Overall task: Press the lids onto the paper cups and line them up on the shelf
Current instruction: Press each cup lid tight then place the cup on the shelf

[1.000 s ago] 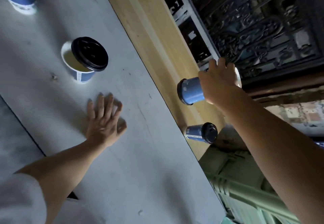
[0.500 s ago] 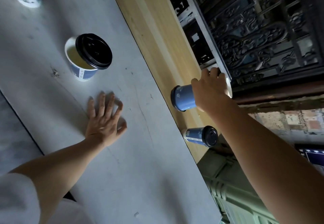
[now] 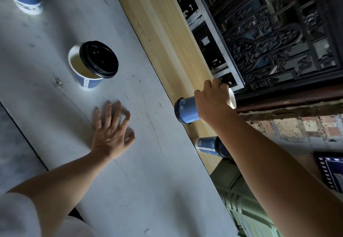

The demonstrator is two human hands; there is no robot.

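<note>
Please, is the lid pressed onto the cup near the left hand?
Not pressed on: the lid sits off-centre, leaving the cup partly open.

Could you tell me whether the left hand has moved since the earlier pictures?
No. The left hand rests flat on the table, in the same place relative to the half-lidded cup.

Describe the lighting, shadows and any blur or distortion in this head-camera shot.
Head view: dim, soft light, no glare on the grey table; head view: the carved screen sinks almost to black; head view: the brightest spots are the white rim of the blue cup in the right hand's grip and the inside of the half-lidded cup; head view: frame strongly tilted, the near sleeve soft.
</note>
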